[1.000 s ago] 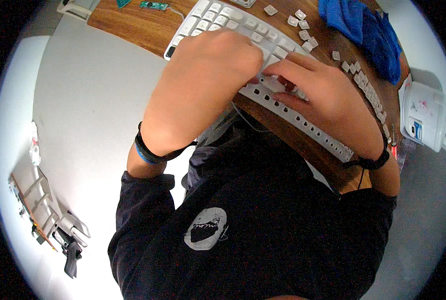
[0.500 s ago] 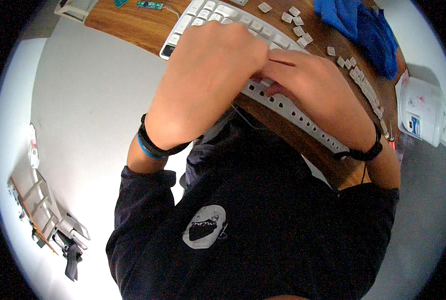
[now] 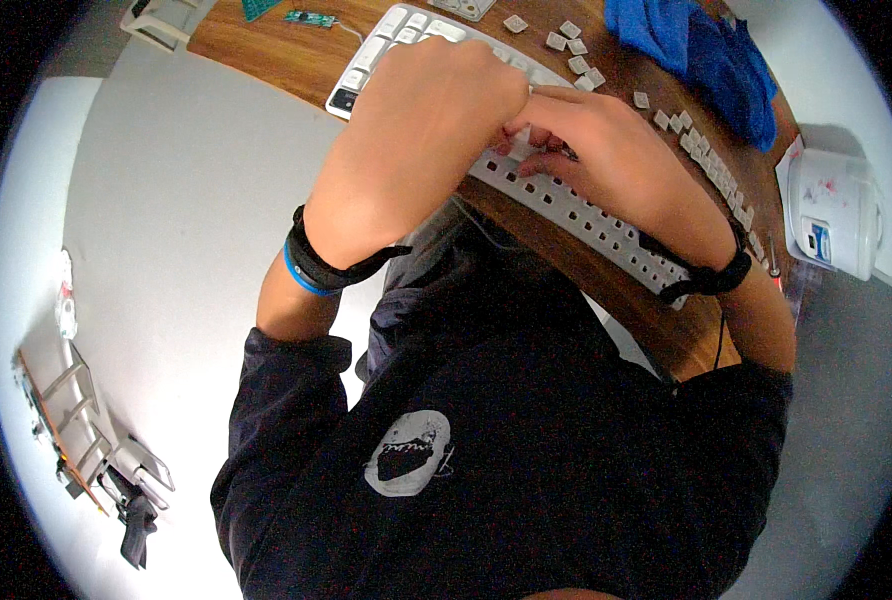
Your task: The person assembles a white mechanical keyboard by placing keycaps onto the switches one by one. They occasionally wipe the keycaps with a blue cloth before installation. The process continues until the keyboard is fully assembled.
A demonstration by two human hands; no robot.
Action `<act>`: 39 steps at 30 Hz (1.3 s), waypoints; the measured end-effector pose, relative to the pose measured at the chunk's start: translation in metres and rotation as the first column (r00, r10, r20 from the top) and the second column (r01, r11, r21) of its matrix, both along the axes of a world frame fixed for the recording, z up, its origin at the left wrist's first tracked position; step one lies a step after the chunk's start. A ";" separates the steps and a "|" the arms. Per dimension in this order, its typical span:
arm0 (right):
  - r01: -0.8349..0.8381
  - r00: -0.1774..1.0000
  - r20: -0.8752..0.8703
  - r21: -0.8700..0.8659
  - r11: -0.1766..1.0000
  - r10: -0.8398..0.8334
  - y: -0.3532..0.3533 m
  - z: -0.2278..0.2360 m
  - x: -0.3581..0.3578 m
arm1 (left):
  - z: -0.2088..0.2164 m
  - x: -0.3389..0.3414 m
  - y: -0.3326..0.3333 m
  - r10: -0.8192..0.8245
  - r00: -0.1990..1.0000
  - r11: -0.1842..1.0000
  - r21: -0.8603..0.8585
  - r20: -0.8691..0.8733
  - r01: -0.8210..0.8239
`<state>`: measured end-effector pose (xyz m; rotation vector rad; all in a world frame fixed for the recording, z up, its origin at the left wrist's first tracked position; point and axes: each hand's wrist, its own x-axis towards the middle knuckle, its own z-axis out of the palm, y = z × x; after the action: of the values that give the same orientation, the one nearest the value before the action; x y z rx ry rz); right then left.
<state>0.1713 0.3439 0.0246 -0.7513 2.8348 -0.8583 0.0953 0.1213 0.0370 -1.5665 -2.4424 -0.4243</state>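
A white keyboard [image 3: 586, 213] lies slantwise along the desk's near edge. Keycaps fill its left end, while rows of dark square key openings show bare toward the right. Over the keyed part is the back of my left hand [image 3: 436, 120], its fingers hidden beneath it apart from a little at the fingertips. My right hand [image 3: 611, 150] bends over the middle of the board, close against the left one. Its thumb and fingers are curled together at the openings; whatever they hold is too small and shaded to make out.
Loose white keycaps [image 3: 576, 47] are scattered behind the keyboard, with a long cluster [image 3: 716, 170] at the right. Beyond lies a blue cloth [image 3: 706, 60]. A white plastic container [image 3: 836, 210] stands at the far right. A green circuit board [image 3: 311, 18] sits at the back left.
The desk and its things appear slightly further left and up. Behind my right wrist more rows of the keyboard's openings now show. My right hand's fingers have shifted a little; both hands stay together.
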 end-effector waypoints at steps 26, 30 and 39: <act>0.021 0.961 0.274 -0.190 0.982 0.032 0.003 0.004 -0.006 | -0.006 -0.006 -0.012 0.022 1.000 0.999 0.045 -0.013 -0.022; 0.061 0.958 0.284 -0.101 0.993 -0.030 0.000 0.006 -0.006 | -0.011 -0.006 -0.014 0.004 1.000 0.994 0.110 -0.002 -0.004; -0.031 0.987 0.159 0.008 1.000 0.029 -0.007 0.012 -0.007 | -0.008 -0.008 -0.017 0.012 1.000 0.997 0.082 0.022 -0.014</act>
<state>0.1640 0.3374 0.0363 -0.6889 2.6795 -0.8575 0.0876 0.1047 0.0292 -1.5199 -2.4170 -0.5340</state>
